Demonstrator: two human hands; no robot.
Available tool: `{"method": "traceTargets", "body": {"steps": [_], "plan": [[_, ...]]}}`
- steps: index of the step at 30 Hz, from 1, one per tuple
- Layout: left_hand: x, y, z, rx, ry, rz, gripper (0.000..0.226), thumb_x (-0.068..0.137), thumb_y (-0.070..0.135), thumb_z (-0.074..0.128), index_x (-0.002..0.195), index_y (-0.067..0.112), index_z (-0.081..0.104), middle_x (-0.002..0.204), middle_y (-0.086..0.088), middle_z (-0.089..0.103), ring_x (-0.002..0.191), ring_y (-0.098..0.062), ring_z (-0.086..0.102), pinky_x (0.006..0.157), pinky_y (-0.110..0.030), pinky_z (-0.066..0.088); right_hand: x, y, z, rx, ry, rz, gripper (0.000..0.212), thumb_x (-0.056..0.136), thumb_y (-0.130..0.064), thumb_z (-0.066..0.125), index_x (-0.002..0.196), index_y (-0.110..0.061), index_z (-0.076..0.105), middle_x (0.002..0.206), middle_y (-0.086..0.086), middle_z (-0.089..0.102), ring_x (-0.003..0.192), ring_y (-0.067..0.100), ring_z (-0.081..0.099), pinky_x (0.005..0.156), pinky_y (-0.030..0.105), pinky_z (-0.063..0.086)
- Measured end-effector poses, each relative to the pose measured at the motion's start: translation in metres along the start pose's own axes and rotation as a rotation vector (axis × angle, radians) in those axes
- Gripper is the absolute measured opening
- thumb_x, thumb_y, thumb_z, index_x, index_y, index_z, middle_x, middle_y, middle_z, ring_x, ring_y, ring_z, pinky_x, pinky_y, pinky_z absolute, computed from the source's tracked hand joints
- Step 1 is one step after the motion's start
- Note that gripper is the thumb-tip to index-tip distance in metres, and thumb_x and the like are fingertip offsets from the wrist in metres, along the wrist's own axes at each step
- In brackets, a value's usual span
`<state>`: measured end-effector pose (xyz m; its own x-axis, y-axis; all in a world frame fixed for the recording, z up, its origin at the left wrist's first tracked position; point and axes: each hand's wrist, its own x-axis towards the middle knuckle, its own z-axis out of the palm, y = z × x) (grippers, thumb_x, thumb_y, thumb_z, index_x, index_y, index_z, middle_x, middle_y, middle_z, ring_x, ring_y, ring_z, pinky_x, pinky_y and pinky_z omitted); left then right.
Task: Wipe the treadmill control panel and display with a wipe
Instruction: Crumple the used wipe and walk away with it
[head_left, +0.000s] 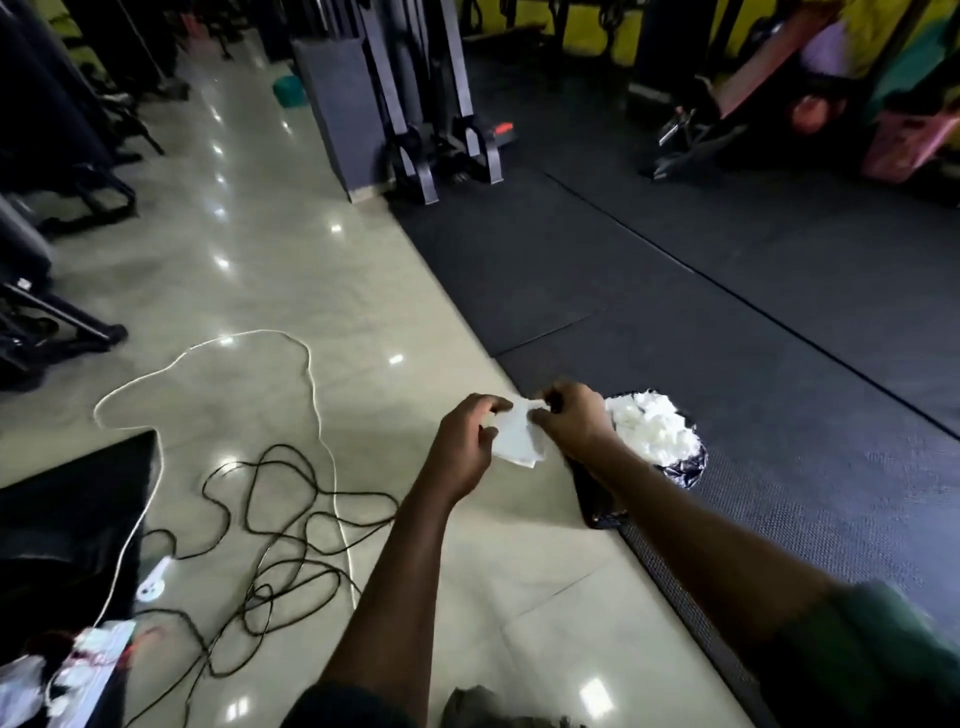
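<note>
Head view: a white wipe (517, 441) is pinched by the left grip (465, 447) and right grip (574, 423), near a tissue-filled bin (693, 465).

Dim indoor light. The glossy pale tiled floor (249, 270) throws back small white glare spots in a line from 11 toward 6 o'clock. The black rubber gym mat (675, 312) at 2 o'clock swallows detail. The white paper wipe (517, 436) and the heap of white crumpled tissues (649, 431) near centre are blown out. Edges at 1 and 7 o'clock smear.
</note>
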<state>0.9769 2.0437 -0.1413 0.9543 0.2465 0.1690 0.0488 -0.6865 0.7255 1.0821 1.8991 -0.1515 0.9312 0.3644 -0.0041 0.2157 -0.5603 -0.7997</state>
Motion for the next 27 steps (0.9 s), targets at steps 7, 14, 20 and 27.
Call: {"method": "traceTargets", "body": {"steps": [7,14,20,27], "plan": [[0.161,-0.047,0.087,-0.056,-0.193,-0.006,0.038,0.083,-0.014,0.053,0.108,0.01,0.067,0.112,-0.002,0.067,0.096,-0.013,0.06,0.085,-0.016,0.044,0.134,0.077,-0.011,-0.011,0.053,0.245,0.016,0.078,-0.012,0.078,0.083,-0.013,0.063,0.075,0.002,0.059,0.073,0.02,0.054,0.06,0.026,0.035],[0.269,-0.067,0.186,-0.057,-0.464,-0.043,0.04,0.087,-0.01,0.051,0.117,0.01,0.066,0.118,-0.009,0.063,0.107,-0.023,0.06,0.086,-0.017,0.038,0.211,0.159,-0.033,0.014,0.124,0.52,0.013,0.08,-0.006,0.076,0.084,-0.01,0.064,0.08,0.005,0.066,0.075,0.024,0.061,0.071,0.036,0.05],[0.318,-0.108,0.314,-0.095,-0.659,-0.265,0.046,0.088,-0.01,0.048,0.128,0.007,0.062,0.129,-0.012,0.061,0.118,-0.026,0.057,0.099,-0.025,0.042,0.278,0.284,-0.024,-0.01,0.044,0.72,0.013,0.083,-0.003,0.072,0.093,-0.008,0.067,0.095,0.012,0.074,0.088,0.031,0.07,0.077,0.043,0.059],[0.344,-0.181,0.48,-0.135,-0.783,-0.587,0.046,0.091,-0.006,0.05,0.135,0.006,0.056,0.132,-0.018,0.059,0.115,-0.03,0.059,0.098,-0.031,0.044,0.329,0.451,0.023,-0.039,-0.1,0.77,0.012,0.085,-0.003,0.068,0.094,-0.011,0.069,0.094,0.006,0.074,0.083,0.029,0.072,0.076,0.047,0.061]]}}
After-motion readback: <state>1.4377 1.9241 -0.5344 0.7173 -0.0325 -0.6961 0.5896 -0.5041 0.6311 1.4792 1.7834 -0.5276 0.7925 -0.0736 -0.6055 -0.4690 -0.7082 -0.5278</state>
